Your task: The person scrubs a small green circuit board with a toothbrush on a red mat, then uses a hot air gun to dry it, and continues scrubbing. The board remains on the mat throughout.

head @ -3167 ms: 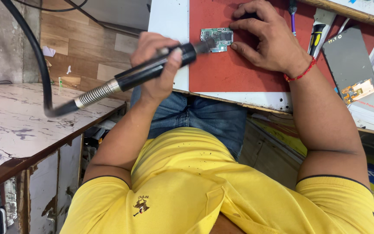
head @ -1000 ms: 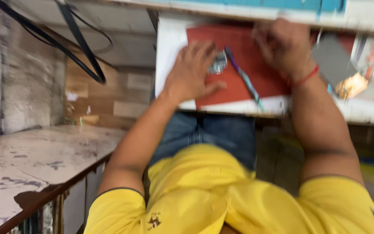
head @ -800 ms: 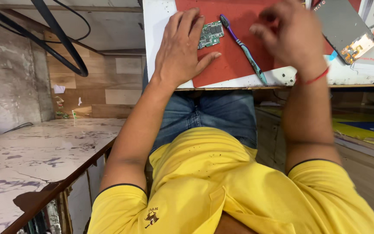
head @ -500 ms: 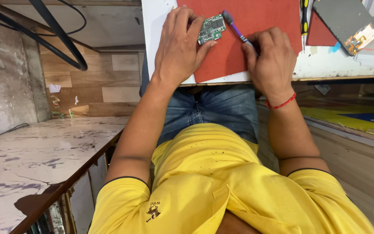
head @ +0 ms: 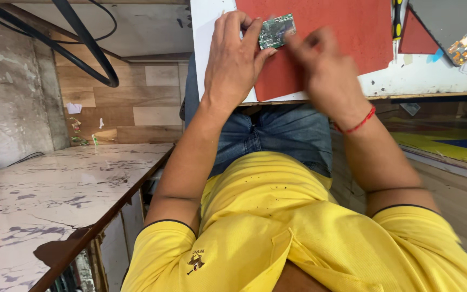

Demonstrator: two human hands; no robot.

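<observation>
At far left of the frame, thick black cables (head: 77,40) loop across the upper left corner above a marbled side counter (head: 44,200), well apart from my hands. My left hand (head: 233,62) lies in the upper middle of the frame on the red work mat (head: 352,38), fingers extended and thumb spread, pinning the small green circuit board (head: 277,31) by its left edge; the board lies flat on the mat at my fingertips, just right of them and near the top edge of the frame. My right hand (head: 322,73) sits immediately right of the board, its fingers reaching toward the board's right side; motion blur hides them, so I cannot tell whether they are pinched, spread, or touching the board. A red thread band (head: 359,123) circles that wrist. The mat covers a white bench top (head: 433,78) whose front edge runs under both wrists; bare red mat lies open to the right of my right hand. Farther right, at the upper right corner, a grey phone panel (head: 449,21) with a gold-coloured part lies tilted on the bench, near a dark, yellow-tipped tool (head: 397,16) at the mat's right edge. Nothing lies between either hand and the board.
</observation>
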